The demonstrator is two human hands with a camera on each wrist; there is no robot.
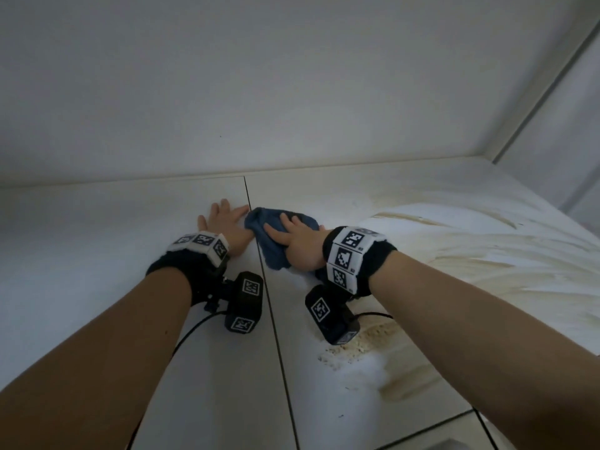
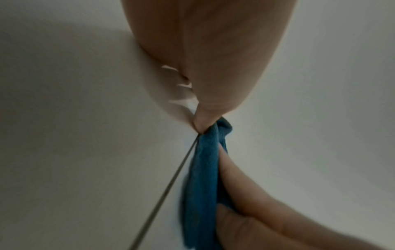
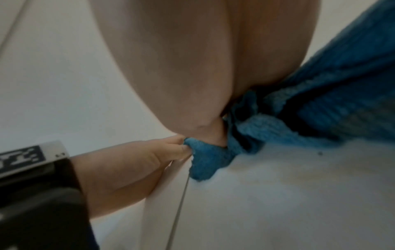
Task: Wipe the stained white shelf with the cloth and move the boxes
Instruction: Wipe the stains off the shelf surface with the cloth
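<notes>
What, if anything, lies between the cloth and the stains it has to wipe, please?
Nothing visible: the right hand presses the cloth on the shelf, and bare surface runs rightward to the stains.

No readable text anywhere; the wristbands carry only black-and-white square marker patterns

The cloth is seen to be blue. The shelf is shown as white, marked with tan-yellow stains in swept streaks on its right part. Black wristbands are banded with white tiles printed in black square-code patterns. The back wall is rendered pale grey-white.
</notes>
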